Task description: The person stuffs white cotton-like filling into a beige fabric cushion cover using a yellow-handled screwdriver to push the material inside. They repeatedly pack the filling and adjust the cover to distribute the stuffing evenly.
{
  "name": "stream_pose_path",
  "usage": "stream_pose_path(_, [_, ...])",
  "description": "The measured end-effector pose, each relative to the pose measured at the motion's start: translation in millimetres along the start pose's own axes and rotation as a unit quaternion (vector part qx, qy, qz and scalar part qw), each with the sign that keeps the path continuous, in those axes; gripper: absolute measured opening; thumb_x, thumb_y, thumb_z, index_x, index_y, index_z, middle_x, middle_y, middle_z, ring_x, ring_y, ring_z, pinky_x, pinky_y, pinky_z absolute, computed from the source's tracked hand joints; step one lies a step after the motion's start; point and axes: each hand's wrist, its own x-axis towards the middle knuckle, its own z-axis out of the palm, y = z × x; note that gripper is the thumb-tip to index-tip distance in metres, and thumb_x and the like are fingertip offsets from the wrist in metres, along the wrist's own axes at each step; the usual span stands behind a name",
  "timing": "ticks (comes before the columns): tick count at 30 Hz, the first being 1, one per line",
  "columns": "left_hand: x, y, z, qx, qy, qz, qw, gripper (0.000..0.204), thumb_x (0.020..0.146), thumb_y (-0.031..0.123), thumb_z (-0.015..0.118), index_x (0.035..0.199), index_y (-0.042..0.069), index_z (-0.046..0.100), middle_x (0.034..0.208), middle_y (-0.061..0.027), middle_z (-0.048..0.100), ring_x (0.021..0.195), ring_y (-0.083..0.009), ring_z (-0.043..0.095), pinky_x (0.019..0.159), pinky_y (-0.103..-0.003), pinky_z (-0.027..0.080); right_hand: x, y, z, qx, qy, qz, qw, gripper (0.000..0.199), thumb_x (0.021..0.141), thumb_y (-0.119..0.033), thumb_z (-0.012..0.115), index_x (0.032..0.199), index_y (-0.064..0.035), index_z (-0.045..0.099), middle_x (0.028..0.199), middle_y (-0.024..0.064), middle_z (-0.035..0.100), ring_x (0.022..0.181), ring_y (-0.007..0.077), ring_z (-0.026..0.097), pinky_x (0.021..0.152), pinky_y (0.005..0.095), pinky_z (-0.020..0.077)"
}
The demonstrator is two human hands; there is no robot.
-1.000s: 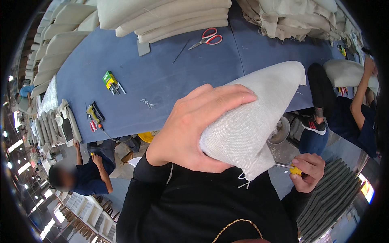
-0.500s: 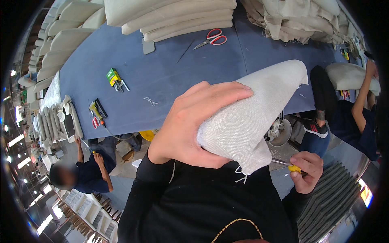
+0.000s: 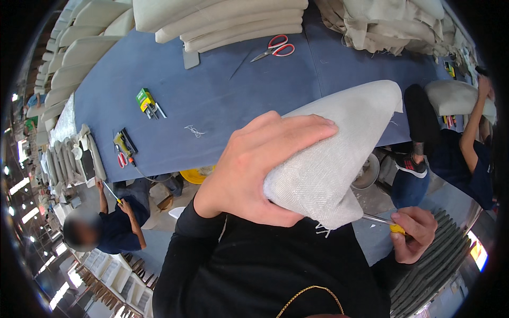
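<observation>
My left hand [image 3: 260, 159] is wrapped over the near end of a padded panel covered in light beige fabric [image 3: 339, 143], its thumb under the edge. The panel is tilted up in front of me, and frayed threads hang from its lower corner. In my right hand [image 3: 416, 233], lower right, is a screwdriver-like tool with a yellow handle [image 3: 397, 229] and a thin metal shaft [image 3: 375, 219]. The shaft points left to the panel's lower corner, where its tip is hidden behind the fabric.
On the blue table [image 3: 175, 79] lie red-handled scissors [image 3: 274, 49], a green box of staples [image 3: 146, 100], a staple gun [image 3: 125, 142] and loose thread [image 3: 194, 131]. Cushions [image 3: 228, 24] and fabric [image 3: 389, 26] are piled at the back. Co-workers sit left [image 3: 114, 228] and right [image 3: 461, 159].
My right hand has moved a little right and down with the tool, baring more shaft. The panel and my left hand have shifted slightly right.
</observation>
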Motion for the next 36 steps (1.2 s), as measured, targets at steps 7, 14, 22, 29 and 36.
stream_pose_path(7, [4,-4,-3,0.009,0.012,0.012,1.000,0.090,0.055,0.023,0.087,0.140,0.002,0.066,0.134,-0.0171,0.071,0.105,-0.0324,0.070,0.084,-0.037,0.049,5,-9,25,0.008,0.028,0.048,0.998,0.030,0.088,-0.020,0.077,0.114,-0.0069,0.080,0.081,0.0138,0.073,0.060,0.0232,0.070,0.057,0.0295,0.0533])
stream_pose_path(14, [1,-9,0,0.020,0.004,0.015,1.000,0.094,0.056,0.040,0.085,0.139,0.000,0.067,0.136,-0.0183,0.071,0.114,-0.0320,0.072,0.084,-0.036,0.047,13,-9,18,-0.028,0.032,-0.002,0.999,0.031,0.088,-0.026,0.080,0.114,-0.0087,0.081,0.078,0.0126,0.073,0.059,0.0205,0.069,0.053,0.0273,0.0507])
stream_pose_path(22, [-1,-11,1,-0.004,-0.006,0.031,0.999,0.093,0.060,0.043,0.087,0.139,0.000,0.067,0.138,-0.0170,0.070,0.118,-0.0319,0.071,0.083,-0.036,0.048,24,-16,3,-0.070,0.013,-0.020,0.997,0.030,0.091,-0.033,0.076,0.111,-0.0113,0.081,0.081,0.0112,0.072,0.060,0.0194,0.065,0.056,0.0309,0.0456])
stream_pose_path(29, [1,-8,0,-0.008,-0.002,0.029,1.000,0.088,0.056,0.024,0.086,0.139,0.003,0.066,0.137,-0.0137,0.071,0.110,-0.0308,0.071,0.086,-0.037,0.053,26,-23,-6,-0.091,-0.008,-0.001,0.996,0.032,0.090,-0.037,0.076,0.110,-0.0117,0.081,0.084,0.0106,0.073,0.064,0.0215,0.065,0.060,0.0341,0.0454])
stream_pose_path(36, [-1,-19,0,-0.004,-0.002,0.039,0.999,0.091,0.057,0.041,0.084,0.137,-0.001,0.069,0.138,-0.0175,0.072,0.116,-0.0293,0.073,0.079,-0.035,0.045,42,19,-9,0.006,-0.028,-0.119,0.992,0.041,0.080,-0.015,0.077,0.120,-0.0045,0.080,0.076,0.0128,0.070,0.053,0.0152,0.063,0.048,0.0250,0.0442])
